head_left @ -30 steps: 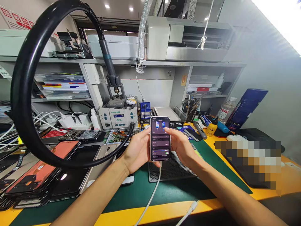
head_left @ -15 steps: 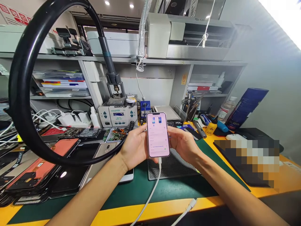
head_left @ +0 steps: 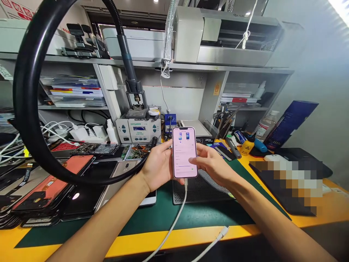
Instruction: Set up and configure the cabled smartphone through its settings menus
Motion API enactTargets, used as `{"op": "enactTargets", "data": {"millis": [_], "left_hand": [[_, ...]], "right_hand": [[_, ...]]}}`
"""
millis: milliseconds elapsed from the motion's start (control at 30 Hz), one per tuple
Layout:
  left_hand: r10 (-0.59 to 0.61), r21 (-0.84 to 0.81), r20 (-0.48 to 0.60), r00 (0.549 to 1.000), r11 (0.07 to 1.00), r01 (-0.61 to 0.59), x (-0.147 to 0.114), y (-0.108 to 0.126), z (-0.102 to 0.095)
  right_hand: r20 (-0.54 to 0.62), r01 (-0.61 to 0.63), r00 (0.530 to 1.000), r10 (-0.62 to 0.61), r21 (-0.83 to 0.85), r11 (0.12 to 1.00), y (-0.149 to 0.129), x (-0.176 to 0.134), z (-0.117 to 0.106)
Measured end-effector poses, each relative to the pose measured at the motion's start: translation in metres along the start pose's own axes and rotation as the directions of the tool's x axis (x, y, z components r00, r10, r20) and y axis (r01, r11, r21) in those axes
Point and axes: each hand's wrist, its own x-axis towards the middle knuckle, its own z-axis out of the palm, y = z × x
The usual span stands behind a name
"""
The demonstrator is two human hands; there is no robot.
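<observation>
A smartphone [head_left: 184, 153] stands nearly upright in front of me, its lit pinkish screen showing two small phone pictures, rows of settings and a green switch. My left hand [head_left: 158, 163] grips it from the left side and below. At the right edge, my right hand [head_left: 214, 163] has its fingers against the phone, partly hidden behind it, while its thumb reaches over the lower right of the screen. A white charging cable [head_left: 178, 213] is plugged into the phone's bottom and runs down toward me. Below the hands lies a dark perforated mat [head_left: 191, 194].
A thick black hose [head_left: 27, 91] loops at the left, joined to a hot-air station [head_left: 140, 129]. Stacked phone parts [head_left: 62, 182] cover the left bench. A second white cable end [head_left: 223, 231] lies at the front edge. Bottles [head_left: 267, 125] and a black pad [head_left: 272, 185] stand right.
My right thumb has moved from the phone's right edge onto the lower part of its screen. The left hand keeps its hold. The camera view has shifted slightly.
</observation>
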Motion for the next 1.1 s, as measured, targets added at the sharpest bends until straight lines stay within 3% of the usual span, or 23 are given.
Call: {"op": "enactTargets", "data": {"millis": [233,433,633,1100], "left_hand": [[-0.016,0.000,0.011,1.000,1.000,0.016,0.001,0.000,-0.002],[-0.008,-0.033,0.026,1.000,0.999,0.009,0.000,0.001,-0.002],[-0.017,-0.036,0.039,0.999,0.999,0.019,0.000,0.003,-0.004],[-0.023,-0.005,0.054,0.998,1.000,0.023,0.001,0.003,-0.005]], "right_hand": [[-0.044,-0.036,0.998,0.037,0.033,0.999,0.000,0.001,0.002],[0.079,-0.057,0.996,0.046,0.147,0.988,-0.006,-0.002,-0.004],[0.139,-0.029,0.990,0.022,0.051,0.998,-0.006,-0.002,-0.007],[0.207,-0.022,0.978,0.010,0.056,0.998,-0.008,-0.002,-0.010]]}}
